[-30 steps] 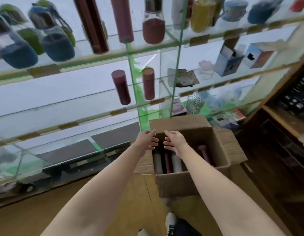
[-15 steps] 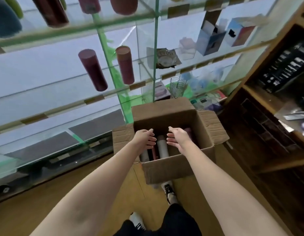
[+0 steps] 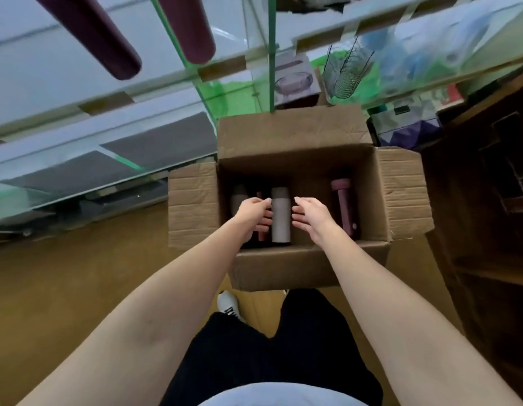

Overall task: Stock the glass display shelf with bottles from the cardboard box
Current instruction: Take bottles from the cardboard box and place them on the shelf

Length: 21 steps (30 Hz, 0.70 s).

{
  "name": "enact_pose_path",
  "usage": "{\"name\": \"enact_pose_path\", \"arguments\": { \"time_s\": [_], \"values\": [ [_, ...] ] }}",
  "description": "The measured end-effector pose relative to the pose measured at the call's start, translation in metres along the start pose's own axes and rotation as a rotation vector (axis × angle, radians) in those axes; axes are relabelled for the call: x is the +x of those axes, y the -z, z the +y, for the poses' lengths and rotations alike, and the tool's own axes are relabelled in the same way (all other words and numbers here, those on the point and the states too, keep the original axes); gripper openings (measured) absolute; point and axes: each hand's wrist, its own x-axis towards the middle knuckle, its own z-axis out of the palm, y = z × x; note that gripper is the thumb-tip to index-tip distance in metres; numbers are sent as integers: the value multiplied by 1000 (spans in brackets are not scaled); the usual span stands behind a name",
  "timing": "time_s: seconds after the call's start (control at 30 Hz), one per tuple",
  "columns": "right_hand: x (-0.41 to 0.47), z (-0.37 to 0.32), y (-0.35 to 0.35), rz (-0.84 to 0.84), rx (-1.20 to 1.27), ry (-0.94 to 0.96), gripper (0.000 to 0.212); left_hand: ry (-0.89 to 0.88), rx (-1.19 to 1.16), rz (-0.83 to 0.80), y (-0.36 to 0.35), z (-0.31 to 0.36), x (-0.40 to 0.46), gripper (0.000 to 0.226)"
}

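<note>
An open cardboard box [image 3: 295, 268] stands on the floor in front of the glass display shelf [image 3: 78, 112]. Inside lie a grey bottle [image 3: 280, 227], a pink bottle [image 3: 343, 206] at the right, and darker bottles at the left, partly hidden. My left hand [image 3: 253, 213] reaches into the box just left of the grey bottle, fingertips touching its side. My right hand [image 3: 310, 215] hovers just right of it, fingers loosely curled and holding nothing. Two maroon bottles [image 3: 102, 39] stand on a shelf above.
A dark wooden cabinet [image 3: 488, 200] stands to the right of the box. Small boxed goods [image 3: 292, 80] and a wire holder [image 3: 346, 74] sit on the lower shelf behind it. My legs and a white shoe [image 3: 229, 309] are right below the box.
The view has tilted down and come closer to the box. Both hands have dropped deeper inside, ending on either side of the grey bottle.
</note>
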Motion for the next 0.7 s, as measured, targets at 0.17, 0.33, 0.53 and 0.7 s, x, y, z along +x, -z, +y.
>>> {"name": "enact_pose_path", "arguments": {
  "time_s": [0.17, 0.33, 0.53, 0.7],
  "values": [
    [53, 12, 3, -28, -24, -77, 14, 84, -52, 22, -17, -11, 47, 33],
    [90, 22, -2, -32, -32, -112, 13, 161, -132, 79, -28, -27, 86, 18],
    [122, 38, 4, 6, -92, -161, 24, 216, -183, 92, -41, -42, 126, 40],
    [139, 48, 19, 22, -81, -244, 42, 142, 202, 222, -61, -48, 151, 43]
  ]
}}
